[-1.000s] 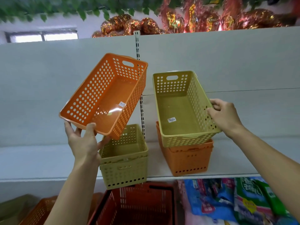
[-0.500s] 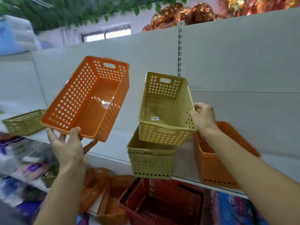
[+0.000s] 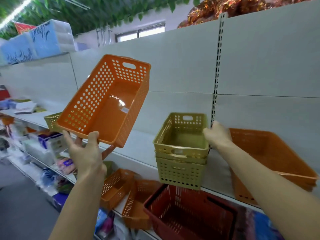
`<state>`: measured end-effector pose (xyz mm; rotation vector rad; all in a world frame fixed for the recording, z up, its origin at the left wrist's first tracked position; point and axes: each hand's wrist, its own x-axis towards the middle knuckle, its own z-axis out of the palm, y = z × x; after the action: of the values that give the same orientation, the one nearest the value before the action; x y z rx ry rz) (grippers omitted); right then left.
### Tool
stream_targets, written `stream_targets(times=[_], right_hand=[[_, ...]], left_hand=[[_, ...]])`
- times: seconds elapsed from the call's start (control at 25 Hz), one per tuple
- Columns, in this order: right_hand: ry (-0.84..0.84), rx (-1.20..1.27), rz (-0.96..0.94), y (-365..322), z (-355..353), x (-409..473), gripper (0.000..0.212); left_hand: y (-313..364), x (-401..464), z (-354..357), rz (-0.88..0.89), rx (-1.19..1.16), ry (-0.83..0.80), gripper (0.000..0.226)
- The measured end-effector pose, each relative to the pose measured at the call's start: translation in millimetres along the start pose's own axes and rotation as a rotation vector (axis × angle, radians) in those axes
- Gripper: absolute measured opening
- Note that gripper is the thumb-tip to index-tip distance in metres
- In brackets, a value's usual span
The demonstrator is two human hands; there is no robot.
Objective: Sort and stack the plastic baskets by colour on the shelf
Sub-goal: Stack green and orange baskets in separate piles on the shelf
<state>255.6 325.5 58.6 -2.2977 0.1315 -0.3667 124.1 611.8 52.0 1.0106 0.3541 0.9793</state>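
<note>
- Since the earlier frame, our right hand [image 3: 217,135] had lowered the green basket [image 3: 183,135] into the green stack [image 3: 181,172] at the shelf [image 3: 142,148] front edge, fingers curled on its rim.
- Our left hand [image 3: 84,153] still gripped the tilted orange basket [image 3: 107,101] aloft; its fingertips were hidden underneath.

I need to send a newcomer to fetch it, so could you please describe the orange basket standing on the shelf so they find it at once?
Start at the slotted metal upright in the white back panel and look down to the shelf. Right of the stacked green baskets stands the orange basket. Unlike the orange basket in the left hand, it rests on the shelf, behind the right forearm.
</note>
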Motion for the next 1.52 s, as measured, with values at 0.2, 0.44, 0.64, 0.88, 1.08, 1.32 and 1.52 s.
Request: stream_targets(times=[0.2, 0.44, 0.64, 0.88, 1.08, 1.32, 1.52], right_hand=[[-0.213, 0.342, -0.416, -37, -25, -71, 0.069], [-0.057, 0.397, -0.459, -14, -37, -118, 0.067], [0.285, 0.440, -0.375, 49, -100, -102, 0.035], [0.446, 0.247, -0.350, 105, -168, -88, 0.043], [0.354, 0.084, -0.179, 131, -184, -71, 0.041], [0.165, 0.045, -0.011, 145, -180, -72, 0.029], [0.100, -0.307, -0.028, 130, -173, -89, 0.050]], left_hand=[[-5, -56, 42, -0.020, -0.029, -0.103, 0.085], [-28, -153, 92, 0.018, -0.028, -0.321, 0.081], [-32, -203, 121, 0.109, 0.116, -0.539, 0.101], [-51, -220, 150, 0.163, 0.199, -1.068, 0.096], [-71, -217, 170, 0.138, 0.335, -1.214, 0.096], [-86, -216, 175, 0.055, 0.561, -1.234, 0.057], [-69, -232, 162, 0.123, 0.726, -1.188, 0.060]])
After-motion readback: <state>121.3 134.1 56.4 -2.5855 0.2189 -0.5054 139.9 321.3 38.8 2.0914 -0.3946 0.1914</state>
